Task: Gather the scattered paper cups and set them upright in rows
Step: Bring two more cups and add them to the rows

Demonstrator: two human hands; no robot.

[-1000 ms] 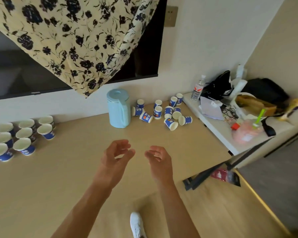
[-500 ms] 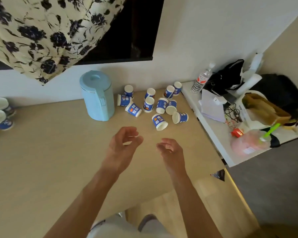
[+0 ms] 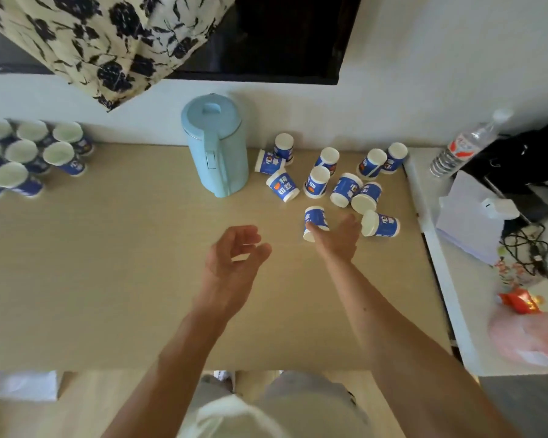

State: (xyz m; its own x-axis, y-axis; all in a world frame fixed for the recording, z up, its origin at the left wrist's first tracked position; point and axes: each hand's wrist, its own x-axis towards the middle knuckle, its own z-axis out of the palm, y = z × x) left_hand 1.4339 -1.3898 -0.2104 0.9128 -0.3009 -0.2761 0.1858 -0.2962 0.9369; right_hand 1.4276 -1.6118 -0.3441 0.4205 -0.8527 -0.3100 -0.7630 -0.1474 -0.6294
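1. Blue-and-white printed paper is sitting under my thumb (image 3: 312,228). My right hand (image 3: 339,240) is reaching palm-down over the table (image 3: 108,263). Its fingers are fairly straight and close together, and only the thumb is touching the nearest cup (image 3: 316,218), with nothing wrapped round it.
2. That cup is lying on its side in front of the cluster, its white round mouth pointing toward me. Its blue wall is showing white lettering.
3. My left hand (image 3: 231,260) is hovering above the bare table, left of the right one. Its fingers are curling loosely toward the thumb in a C with a gap between them, and it is gripping nothing.
4. Just beyond my right hand, the scattered cups (image 3: 345,188) are crowding the table's far right corner. Some are lying on their sides, and several are standing upside down with flat white bases up.
5. At the far left edge, the upright cups (image 3: 29,153) are standing in rows by the wall, their white mouths facing up.
6. Between the two groups, a smooth pale blue jug (image 3: 215,147) with a lid and a handle is standing near the wall.
7. The table is showing a matt, pale wood grain. A ribbed clear water bottle (image 3: 462,147) is standing on the white shelf (image 3: 450,295) to the right. A floral cloth (image 3: 108,36) is hanging over a dark screen (image 3: 282,36).
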